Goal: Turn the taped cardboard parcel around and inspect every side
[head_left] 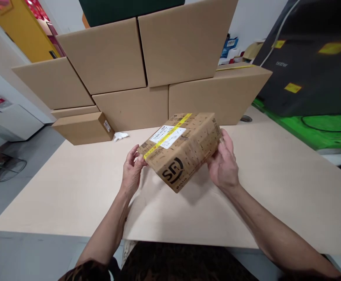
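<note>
A brown cardboard parcel box point(192, 150) is held tilted above the table point(91, 195). Black "SF" print marks its near side. Yellow tape runs across the top, over a white shipping label point(174, 137). My left hand point(133, 166) grips the box's left corner, thumb near the end of the tape. At the right end, my right hand point(224, 162) supports the box, with its fingers partly hidden behind the cardboard.
Large cardboard boxes point(129, 107) are stacked along the table's back. At the left back lie a smaller carton point(84, 128) and a crumpled white tissue point(120, 136). A dark machine point(299, 58) stands at the right beside a green surface point(319, 128).
</note>
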`<act>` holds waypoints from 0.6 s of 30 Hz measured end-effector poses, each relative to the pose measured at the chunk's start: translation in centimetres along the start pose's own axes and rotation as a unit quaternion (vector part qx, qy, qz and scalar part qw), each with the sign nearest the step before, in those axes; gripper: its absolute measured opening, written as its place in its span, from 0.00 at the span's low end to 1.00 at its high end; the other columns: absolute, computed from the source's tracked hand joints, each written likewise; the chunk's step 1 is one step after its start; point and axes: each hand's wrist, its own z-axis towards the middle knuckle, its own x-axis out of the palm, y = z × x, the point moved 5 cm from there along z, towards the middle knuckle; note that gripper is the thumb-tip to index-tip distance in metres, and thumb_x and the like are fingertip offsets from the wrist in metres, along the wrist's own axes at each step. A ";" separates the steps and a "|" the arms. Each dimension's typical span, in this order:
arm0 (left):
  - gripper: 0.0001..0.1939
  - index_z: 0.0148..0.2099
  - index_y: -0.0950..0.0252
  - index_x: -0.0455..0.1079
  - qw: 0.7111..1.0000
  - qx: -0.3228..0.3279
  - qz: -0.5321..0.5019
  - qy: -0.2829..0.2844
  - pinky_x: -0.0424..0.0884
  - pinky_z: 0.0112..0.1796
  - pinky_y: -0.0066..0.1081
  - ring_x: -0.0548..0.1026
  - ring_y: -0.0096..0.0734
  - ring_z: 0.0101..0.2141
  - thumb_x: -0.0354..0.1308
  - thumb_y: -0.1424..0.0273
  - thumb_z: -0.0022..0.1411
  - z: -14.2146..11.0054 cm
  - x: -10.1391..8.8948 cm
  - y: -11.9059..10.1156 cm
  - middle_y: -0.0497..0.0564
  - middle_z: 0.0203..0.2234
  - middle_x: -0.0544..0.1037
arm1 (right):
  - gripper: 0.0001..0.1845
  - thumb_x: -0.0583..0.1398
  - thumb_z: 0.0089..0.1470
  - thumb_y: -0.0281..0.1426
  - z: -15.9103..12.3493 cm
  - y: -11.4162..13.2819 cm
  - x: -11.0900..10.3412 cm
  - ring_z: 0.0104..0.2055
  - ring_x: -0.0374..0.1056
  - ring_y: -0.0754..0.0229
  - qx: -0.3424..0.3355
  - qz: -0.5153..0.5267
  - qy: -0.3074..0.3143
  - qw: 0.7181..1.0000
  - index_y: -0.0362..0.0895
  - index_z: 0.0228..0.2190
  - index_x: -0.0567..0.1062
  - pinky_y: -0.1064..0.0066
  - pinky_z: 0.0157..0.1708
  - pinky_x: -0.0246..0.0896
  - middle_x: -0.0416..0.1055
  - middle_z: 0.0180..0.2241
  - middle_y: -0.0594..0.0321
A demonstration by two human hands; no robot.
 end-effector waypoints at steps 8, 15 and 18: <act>0.17 0.43 0.61 0.80 0.999 -0.025 -0.006 -0.044 0.81 0.38 0.33 0.84 0.41 0.38 0.77 0.59 0.54 0.5 -0.6 -0.2 0.48 0.31 0.85 | 0.32 0.67 0.60 0.50 -0.8 2.0 -0.3 0.67 0.66 0.41 -0.099 -0.131 0.052 0.985 0.61 0.63 0.74 0.45 0.67 0.63 0.71 0.64 0.61; 0.20 0.45 0.64 0.81 0.995 -0.088 -0.012 -0.045 0.82 0.43 0.34 0.86 0.40 0.40 0.69 0.52 0.65 0.6 -0.6 -0.5 0.51 0.35 0.87 | 0.22 0.69 0.57 0.52 0.6 1.3 -0.5 0.27 0.64 0.59 -0.042 -0.121 0.019 0.992 0.53 0.47 0.82 0.62 0.27 0.65 0.73 0.32 0.65; 0.21 0.41 0.64 0.78 0.995 -0.077 -0.055 -0.036 0.79 0.29 0.26 0.80 0.28 0.23 0.60 0.50 0.72 0.6 -0.6 -0.7 0.48 0.25 0.83 | 0.22 0.71 0.53 0.55 1.3 0.7 -0.4 0.21 0.57 0.64 -0.012 -0.089 0.006 0.996 0.50 0.36 0.81 0.66 0.19 0.55 0.67 0.25 0.68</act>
